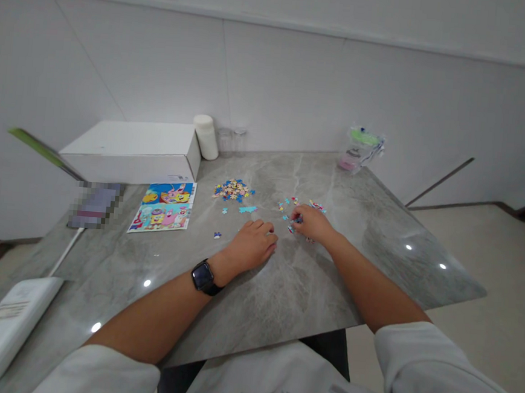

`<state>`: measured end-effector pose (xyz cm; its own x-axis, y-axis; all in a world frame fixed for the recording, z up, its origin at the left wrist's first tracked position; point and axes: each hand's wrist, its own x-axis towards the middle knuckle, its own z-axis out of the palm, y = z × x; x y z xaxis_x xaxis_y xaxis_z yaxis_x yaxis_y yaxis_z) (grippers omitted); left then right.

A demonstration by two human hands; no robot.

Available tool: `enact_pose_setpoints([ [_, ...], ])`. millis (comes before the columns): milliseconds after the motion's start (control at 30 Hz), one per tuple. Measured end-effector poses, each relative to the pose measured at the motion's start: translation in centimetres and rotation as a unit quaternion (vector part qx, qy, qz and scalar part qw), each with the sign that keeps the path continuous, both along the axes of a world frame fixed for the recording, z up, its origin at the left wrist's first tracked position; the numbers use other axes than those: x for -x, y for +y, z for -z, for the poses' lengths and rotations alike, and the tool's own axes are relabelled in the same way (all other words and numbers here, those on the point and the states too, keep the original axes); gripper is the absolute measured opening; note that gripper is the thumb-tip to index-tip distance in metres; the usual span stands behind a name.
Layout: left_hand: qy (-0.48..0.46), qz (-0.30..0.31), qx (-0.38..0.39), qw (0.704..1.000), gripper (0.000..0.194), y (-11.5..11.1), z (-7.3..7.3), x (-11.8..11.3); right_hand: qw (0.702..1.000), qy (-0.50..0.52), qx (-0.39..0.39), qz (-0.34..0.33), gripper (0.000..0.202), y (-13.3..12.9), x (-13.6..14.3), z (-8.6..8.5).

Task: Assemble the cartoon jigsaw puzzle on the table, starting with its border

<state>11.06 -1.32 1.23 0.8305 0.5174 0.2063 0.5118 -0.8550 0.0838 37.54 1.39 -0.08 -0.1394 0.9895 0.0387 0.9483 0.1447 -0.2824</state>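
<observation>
My right hand (314,222), on the right side of the table, has its fingertips pinched on a small dark jigsaw piece (297,220). Around it lie several loose jigsaw pieces (317,206), some partly hidden by the hand. My left hand (254,243) rests on the tabletop with fingers loosely bent and slightly apart, holding nothing that I can see. Just beyond it lies a short joined strip of light-blue pieces (248,209). A heap of mixed jigsaw pieces (233,190) sits farther back. Single pieces lie to the left, one of them dark blue and white (217,235).
A cartoon picture sheet (164,208) lies at left before a white box (134,150). Behind stand a white bottle (206,137) and two clear glasses (239,141). A plastic bag (360,151) is at back right. A white power bank (11,328) is cabled to a blurred device (95,206).
</observation>
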Motion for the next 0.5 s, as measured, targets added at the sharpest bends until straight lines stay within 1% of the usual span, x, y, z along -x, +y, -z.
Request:
enact_pose_setpoints([
  [100, -0.021, -0.004, 0.001, 1.000, 0.024, 0.3, -0.6, 0.2, 0.999, 0.034, 0.010, -0.013, 0.021, 0.6, 0.2, -1.1],
  [167, -0.042, -0.019, 0.002, 0.999, 0.024, 1.1, -1.3, 0.8, 0.998, 0.056, 0.003, -0.020, 0.024, 1.3, 0.8, -2.5],
  [233, -0.077, -0.045, 0.003, 0.996, 0.023, 2.5, -2.3, 2.0, 0.996, 0.081, -0.012, -0.027, 0.019, 2.3, 1.7, -4.2],
  [300, -0.143, -0.078, -0.010, 0.987, 0.023, 4.3, -3.7, 3.8, 0.990, 0.132, -0.026, -0.044, 0.012, 3.4, 3.1, -6.0],
  [367, -0.230, -0.128, -0.036, 0.964, 0.024, 6.1, -5.1, 6.3, 0.975, 0.209, -0.026, -0.070, 0.011, 4.4, 4.8, -7.7],
  [433, -0.304, -0.183, -0.052, 0.933, 0.023, 7.4, -6.6, 8.7, 0.949, 0.299, -0.012, -0.096, 0.016, 5.4, 6.7, -9.0],
  [500, -0.339, -0.215, -0.053, 0.914, 0.022, 8.1, -7.6, 10.7, 0.918, 0.380, 0.008, -0.109, 0.022, 6.0, 8.8, -9.8],
])
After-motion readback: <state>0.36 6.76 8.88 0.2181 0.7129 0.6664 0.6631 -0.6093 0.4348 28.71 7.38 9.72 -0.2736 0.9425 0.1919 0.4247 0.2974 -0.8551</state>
